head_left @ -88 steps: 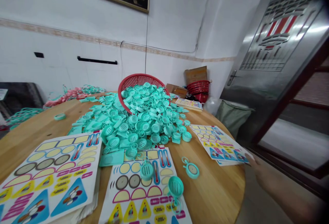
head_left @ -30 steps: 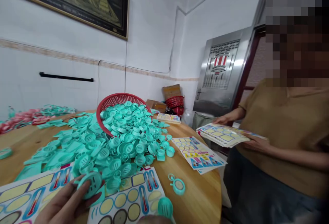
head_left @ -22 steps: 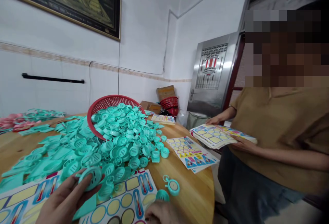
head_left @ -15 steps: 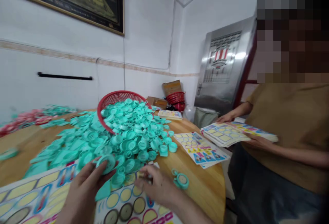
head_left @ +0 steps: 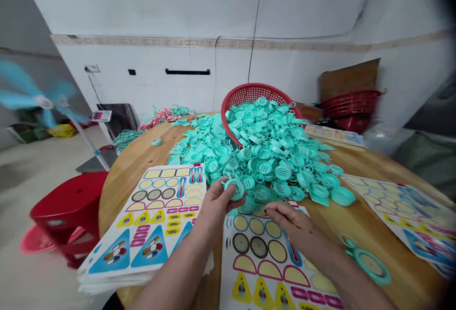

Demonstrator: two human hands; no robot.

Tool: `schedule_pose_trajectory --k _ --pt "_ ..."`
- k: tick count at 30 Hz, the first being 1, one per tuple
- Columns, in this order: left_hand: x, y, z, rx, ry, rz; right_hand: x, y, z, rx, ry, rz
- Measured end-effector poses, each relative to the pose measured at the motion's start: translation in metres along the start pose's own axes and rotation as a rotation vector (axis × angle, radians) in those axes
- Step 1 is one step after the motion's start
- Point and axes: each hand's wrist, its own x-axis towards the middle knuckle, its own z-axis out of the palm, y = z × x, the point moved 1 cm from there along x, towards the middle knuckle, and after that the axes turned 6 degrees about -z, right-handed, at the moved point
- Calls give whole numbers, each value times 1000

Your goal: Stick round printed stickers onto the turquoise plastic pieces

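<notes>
My left hand (head_left: 219, 198) grips a round turquoise plastic piece (head_left: 235, 189) with a small loop, at the front of a heap of similar pieces (head_left: 261, 165). Just right of it, my right hand (head_left: 292, 222) is closed in a pinch over the upper part of a sticker sheet (head_left: 257, 224). Whatever is between those fingertips is too small to make out. Yellow circles, grey dials and pink half-rounds are printed on the sheet. To the right lies a turquoise piece with a dial sticker (head_left: 371, 263) on its face.
A red basket (head_left: 231, 101) lies tipped, spilling pieces across the round wooden table (head_left: 130, 160). A stack of sticker sheets (head_left: 153, 215) lies left, more sheets (head_left: 395, 205) right. A red stool (head_left: 71, 203) and blue-bladed fan (head_left: 43, 102) stand left.
The view has swung left and the other person is out of it. My left hand still holds the round piece; my right hand stays pinched by the sheet.
</notes>
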Motion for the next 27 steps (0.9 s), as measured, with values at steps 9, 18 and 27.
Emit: schedule_pose_trajectory --k 9,18,27 --pt "-4 -3 3 68 -70 -60 -4 0 12 -122 -34 19" --pt "-7 -4 7 83 -175 -148 0 7 13 -153 -37 -15" --pt "-3 -12 -2 305 134 -15 0 -12 -4 -220 233 10"
